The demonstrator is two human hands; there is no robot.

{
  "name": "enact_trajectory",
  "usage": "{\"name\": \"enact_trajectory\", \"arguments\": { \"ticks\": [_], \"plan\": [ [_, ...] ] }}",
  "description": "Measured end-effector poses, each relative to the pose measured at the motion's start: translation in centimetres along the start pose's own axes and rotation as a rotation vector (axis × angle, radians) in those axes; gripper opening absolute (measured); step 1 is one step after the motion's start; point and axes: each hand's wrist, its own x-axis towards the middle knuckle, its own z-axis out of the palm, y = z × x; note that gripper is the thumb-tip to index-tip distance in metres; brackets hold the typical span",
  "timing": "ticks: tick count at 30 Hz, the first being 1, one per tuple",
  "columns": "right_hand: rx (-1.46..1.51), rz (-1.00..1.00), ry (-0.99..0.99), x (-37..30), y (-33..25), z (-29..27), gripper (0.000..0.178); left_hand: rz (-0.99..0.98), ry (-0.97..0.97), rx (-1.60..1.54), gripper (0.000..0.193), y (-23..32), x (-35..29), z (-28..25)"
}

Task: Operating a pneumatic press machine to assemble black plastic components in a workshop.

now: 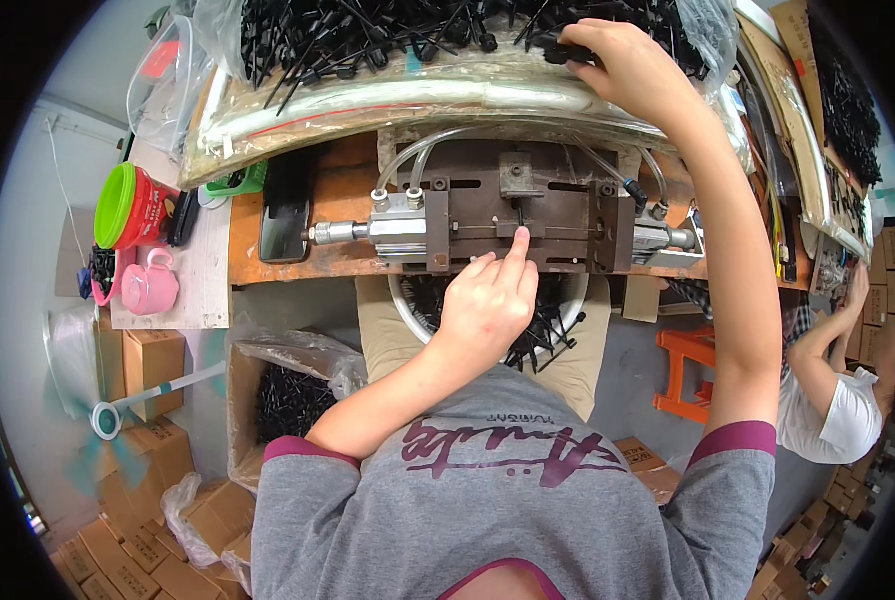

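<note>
Nearest the body, between the person's knees, sat a white tub (401,303) with black parts (539,345) in it; to its left, an open carton (245,420) on the floor held more of the same kind. Just beyond the tub, the left hand (489,308) reached over the bench (342,262) edge, index finger straight and the other fingers loosely curled; whether they enclosed anything could not be told. That fingertip met a small dark block (506,229) at the middle of a brown metal fixture (477,160), between a left cylinder (399,230) and a right cylinder (651,238). Left of the fixture lay a black phone (286,215), and farther left stood a pink cup (150,287). On the far side, a plastic-wrapped tray (367,103) carried a heap of long, thin black pieces (367,38). Over its right part was the right hand (622,68), thumb and fingers narrowed around a black piece (557,50), well beyond the left hand and its block.
</note>
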Motion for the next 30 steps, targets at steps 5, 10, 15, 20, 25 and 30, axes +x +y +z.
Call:
{"name": "enact_trajectory", "arguments": {
  "ticks": [5, 10, 15, 20, 25, 30],
  "plan": [
    [0.043, -0.026, 0.143, -3.0, -4.6, -2.4, 0.035, -0.036, -0.019, -0.062, 0.029, -0.4, -0.3, -0.1],
    [0.057, -0.21, 0.272, -6.2, -9.0, -2.6, 0.033, -0.051, -0.01, -0.149, 0.028, -0.9, -0.3, -0.5],
    [0.11, -0.275, 0.283, -9.0, -12.0, -2.5, 0.035, -0.409, 0.065, -0.934, 0.032, -0.6, 1.0, -4.0],
    [0.11, -0.253, 0.291, -10.2, -13.9, -2.2, 0.033, -0.374, 0.061, -1.231, 0.037, -0.9, 1.4, -5.8],
    [0.101, -0.264, 0.248, -11.0, -14.5, -2.1, 0.032, -0.36, 0.07, -1.288, 0.031, -1.1, 0.1, -4.9],
    [0.072, -0.159, 0.302, -12.0, -12.8, -1.5, 0.035, -0.225, 0.067, -0.603, 0.028, -0.5, -1.1, -3.4]
  ]
}}
